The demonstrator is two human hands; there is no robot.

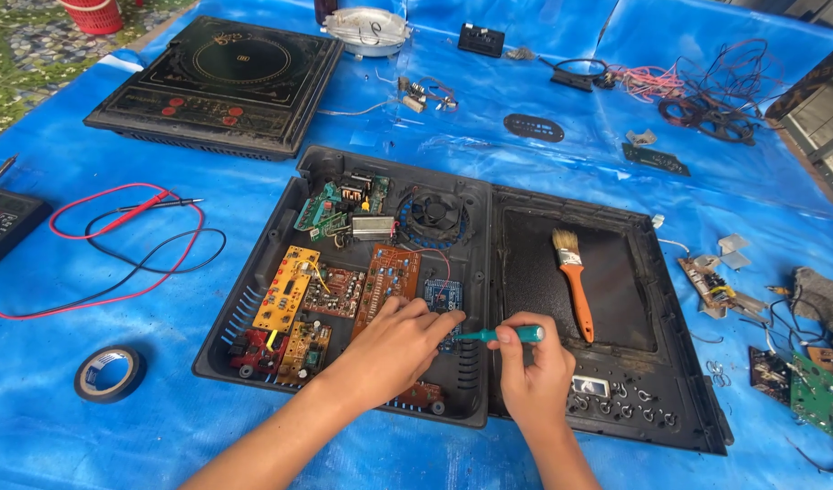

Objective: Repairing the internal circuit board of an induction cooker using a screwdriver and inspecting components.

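Note:
An opened black cooker base [253, 299] lies before me, filled with several circuit boards and a small fan [433, 216]. My left hand [394, 349] rests on a small blue circuit board [443, 295] near the base's right wall, fingers pressing it. My right hand [530, 367] grips a teal-handled screwdriver [505, 335], its tip pointing left at that blue board. Beside it, the cooker's upturned black top panel [679, 381] carries an orange-handled paintbrush [575, 281].
A second intact black cooker [221, 82] sits far left. Red and black meter leads [126, 245] and a tape roll [109, 373] lie at left. Loose boards [811, 381], wires [706, 100] and a grey rag [824, 299] lie at right, all on blue tarpaulin [543, 163].

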